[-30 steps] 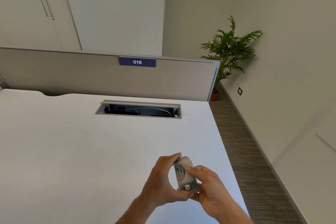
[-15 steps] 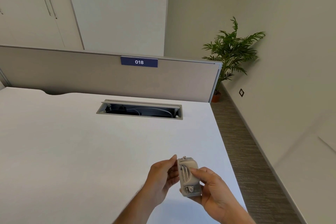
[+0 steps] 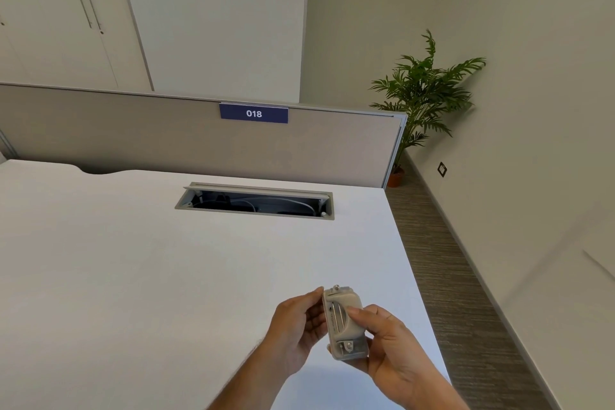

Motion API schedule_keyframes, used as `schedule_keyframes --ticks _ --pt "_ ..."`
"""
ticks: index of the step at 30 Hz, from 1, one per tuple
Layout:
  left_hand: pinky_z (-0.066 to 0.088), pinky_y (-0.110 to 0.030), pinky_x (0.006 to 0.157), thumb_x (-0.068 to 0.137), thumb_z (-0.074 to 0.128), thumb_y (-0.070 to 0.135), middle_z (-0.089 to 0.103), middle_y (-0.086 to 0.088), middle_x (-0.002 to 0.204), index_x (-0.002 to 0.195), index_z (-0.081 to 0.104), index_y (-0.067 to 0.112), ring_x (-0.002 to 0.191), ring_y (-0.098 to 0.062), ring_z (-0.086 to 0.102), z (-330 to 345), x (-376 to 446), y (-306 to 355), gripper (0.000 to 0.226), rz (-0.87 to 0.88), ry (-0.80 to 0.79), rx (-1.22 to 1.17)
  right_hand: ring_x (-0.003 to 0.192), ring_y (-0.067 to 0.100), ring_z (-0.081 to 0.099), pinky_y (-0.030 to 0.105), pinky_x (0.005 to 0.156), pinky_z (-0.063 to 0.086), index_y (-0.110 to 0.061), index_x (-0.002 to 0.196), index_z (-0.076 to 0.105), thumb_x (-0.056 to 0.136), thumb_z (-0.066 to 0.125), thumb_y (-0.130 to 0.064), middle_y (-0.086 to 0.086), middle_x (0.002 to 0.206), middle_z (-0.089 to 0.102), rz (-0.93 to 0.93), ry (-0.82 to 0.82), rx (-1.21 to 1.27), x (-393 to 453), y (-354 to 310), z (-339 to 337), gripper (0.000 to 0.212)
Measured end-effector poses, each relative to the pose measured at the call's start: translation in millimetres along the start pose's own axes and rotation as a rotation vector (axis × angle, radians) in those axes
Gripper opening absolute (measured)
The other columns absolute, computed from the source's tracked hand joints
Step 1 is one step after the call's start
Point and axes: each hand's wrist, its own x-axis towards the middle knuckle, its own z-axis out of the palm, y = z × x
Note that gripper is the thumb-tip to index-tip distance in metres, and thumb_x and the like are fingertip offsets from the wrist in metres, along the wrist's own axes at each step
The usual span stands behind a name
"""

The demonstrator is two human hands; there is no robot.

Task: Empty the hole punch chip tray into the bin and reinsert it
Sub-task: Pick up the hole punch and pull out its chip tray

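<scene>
Fingers (image 3: 361,313) of both hands clasp hole punch (image 3: 345,326) above bare white desk (image 3: 133,276); potted plant (image 3: 424,96) in corner.

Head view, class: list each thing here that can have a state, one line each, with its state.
hole punch: held above the desk, underside toward the camera, gripped in both hands
left hand: fingers on the punch's left edge
right hand: thumb on the underside, fingers behind
desk cable hatch: open, cables showing
cupboard doors: shut
desk: bare white top
bin: not in view
</scene>
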Motion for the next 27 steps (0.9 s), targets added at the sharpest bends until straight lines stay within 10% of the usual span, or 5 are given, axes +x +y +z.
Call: schedule_keyframes --ticks 17,27 --pt "0.061 -0.034 0.067 0.096 0.066 0.008 0.075 -0.021 0.085 0.086 0.077 0.0 0.075 -0.028 0.072 17.2 -13.0 -17.6 0.017 0.057 -0.083 0.081 0.067 0.031 0.074 0.041 0.065 0.065 0.005 0.11 0.066 0.079 0.078 -0.009 0.015 0.073 0.078 -0.188 0.137 0.15 20.7 -28.6 -5.3 0.036" --pt "0.059 -0.026 0.059 0.099 0.057 -0.002 0.073 -0.015 0.074 0.078 0.079 0.003 0.064 -0.021 0.067 24.0 -19.4 -23.0 0.03 0.153 -0.044 0.12 0.065 0.031 0.076 0.041 0.059 0.065 0.007 0.105 0.07 0.08 0.077 -0.008 0.015 0.079 0.079 -0.168 0.15 0.197 24.6 -27.3 -8.7 0.03"
